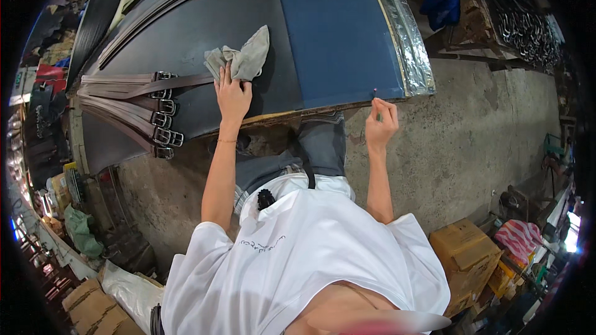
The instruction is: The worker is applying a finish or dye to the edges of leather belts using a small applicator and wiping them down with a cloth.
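Observation:
My left hand (233, 94) lies on a crumpled grey cloth (251, 56), its fingers pressing into the folds against the dark table top (186, 43). One brown leather belt (180, 82) runs from a fanned bundle toward this cloth, and its end goes out of sight there. Beside the left hand are the other brown belts (121, 90) with metal buckles (164, 121). My right hand (381, 125) is closed in a pinch just off the table's front edge. A small thin dark stick-like thing (375, 92) pokes up from its fingertips; its kind cannot be made out.
A blue sheet (341, 40) covers the table's right part, with clear plastic (416, 56) along the right edge. More long straps (155, 9) lie at the back. Many buckles (528, 37) hang at the far right. A cardboard box (465, 257) stands at the lower right.

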The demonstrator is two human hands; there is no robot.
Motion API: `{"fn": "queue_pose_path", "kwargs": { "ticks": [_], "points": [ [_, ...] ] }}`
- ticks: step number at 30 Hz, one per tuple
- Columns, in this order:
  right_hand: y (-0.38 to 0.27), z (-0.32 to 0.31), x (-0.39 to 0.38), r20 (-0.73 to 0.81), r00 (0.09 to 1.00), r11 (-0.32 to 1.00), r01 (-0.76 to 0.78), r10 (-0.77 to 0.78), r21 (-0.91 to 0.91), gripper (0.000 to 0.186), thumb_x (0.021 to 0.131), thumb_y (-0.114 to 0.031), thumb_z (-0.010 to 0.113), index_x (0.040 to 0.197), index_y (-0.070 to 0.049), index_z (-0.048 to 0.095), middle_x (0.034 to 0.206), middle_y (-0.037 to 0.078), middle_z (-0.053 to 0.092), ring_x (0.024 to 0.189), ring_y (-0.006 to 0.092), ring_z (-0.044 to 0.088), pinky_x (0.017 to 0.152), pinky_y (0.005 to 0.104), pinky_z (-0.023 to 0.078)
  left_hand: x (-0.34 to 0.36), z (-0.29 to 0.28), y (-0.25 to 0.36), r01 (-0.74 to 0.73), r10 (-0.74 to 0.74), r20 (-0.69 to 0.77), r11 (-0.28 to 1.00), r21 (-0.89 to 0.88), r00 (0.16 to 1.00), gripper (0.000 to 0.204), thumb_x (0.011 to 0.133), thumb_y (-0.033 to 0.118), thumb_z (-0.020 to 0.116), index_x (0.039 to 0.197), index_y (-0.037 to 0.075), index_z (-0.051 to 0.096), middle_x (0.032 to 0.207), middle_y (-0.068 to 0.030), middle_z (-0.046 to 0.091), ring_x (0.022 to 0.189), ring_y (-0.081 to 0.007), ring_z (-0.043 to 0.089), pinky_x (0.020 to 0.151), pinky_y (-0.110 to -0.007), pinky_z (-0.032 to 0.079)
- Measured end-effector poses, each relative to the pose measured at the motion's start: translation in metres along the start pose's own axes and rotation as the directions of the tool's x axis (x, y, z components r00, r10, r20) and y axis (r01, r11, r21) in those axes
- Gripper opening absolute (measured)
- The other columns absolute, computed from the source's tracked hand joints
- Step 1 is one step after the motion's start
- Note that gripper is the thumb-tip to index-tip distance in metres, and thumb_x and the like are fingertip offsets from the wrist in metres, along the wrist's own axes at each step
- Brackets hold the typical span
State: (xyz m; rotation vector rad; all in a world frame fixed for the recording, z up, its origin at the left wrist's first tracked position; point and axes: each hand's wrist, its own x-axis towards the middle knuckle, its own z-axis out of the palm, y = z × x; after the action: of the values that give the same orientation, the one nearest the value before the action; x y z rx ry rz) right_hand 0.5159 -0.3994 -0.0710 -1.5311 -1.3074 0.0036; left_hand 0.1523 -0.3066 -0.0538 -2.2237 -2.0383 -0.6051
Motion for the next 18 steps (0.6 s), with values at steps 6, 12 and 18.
{"fn": "queue_pose_path", "kwargs": {
  "ticks": [6, 12, 18],
  "points": [
    [-0.025, -0.015, 0.025, -0.026, 0.922, 0.873, -0.356, 0.386, 0.335, 0.009, 0.092, 0.000, 0.067, 0.100, 0.004, 0.069, 0.091, 0.009, 0.068, 0.080, 0.0189, 0.067, 0.069, 0.0305, 0.056, -0.004, -0.003, -0.008, -0.036, 0.024, -0.079, 0.988, -0.152, 0.997, 0.040, 0.084, 0.017, 0.065, 0.121, 0.001, 0.067, 0.139, -0.0207, 0.056, 0.133, -0.0417, 0.048, 0.111, -0.052, 0.038],
    [0.009, -0.026, 0.024, 0.108, 0.645, 0.376, -0.564, 0.756, 0.735, 0.008, 0.096, -0.004, 0.065, 0.099, 0.003, 0.065, 0.089, 0.011, 0.069, 0.075, 0.0178, 0.065, 0.067, 0.0295, 0.057, -0.001, -0.009, -0.009, -0.120, 0.115, -0.102, 0.992, -0.046, 0.988, 0.036, 0.084, 0.016, 0.064, 0.116, -0.002, 0.067, 0.138, -0.0197, 0.057, 0.130, -0.0383, 0.050, 0.109, -0.049, 0.039],
    [0.033, -0.011, 0.012, 0.210, 0.641, 0.276, -0.571, 0.738, 0.773, 0.023, 0.093, -0.002, 0.068, 0.078, -0.005, 0.051, 0.081, 0.011, 0.066, 0.071, 0.0172, 0.063, 0.063, 0.0304, 0.055, 0.002, -0.012, -0.002, -0.089, 0.087, 0.023, 0.990, 0.113, 0.996, 0.037, 0.088, 0.019, 0.058, 0.112, -0.008, 0.066, 0.141, -0.0196, 0.053, 0.135, -0.0359, 0.045, 0.111, -0.049, 0.036]
  ]
}}
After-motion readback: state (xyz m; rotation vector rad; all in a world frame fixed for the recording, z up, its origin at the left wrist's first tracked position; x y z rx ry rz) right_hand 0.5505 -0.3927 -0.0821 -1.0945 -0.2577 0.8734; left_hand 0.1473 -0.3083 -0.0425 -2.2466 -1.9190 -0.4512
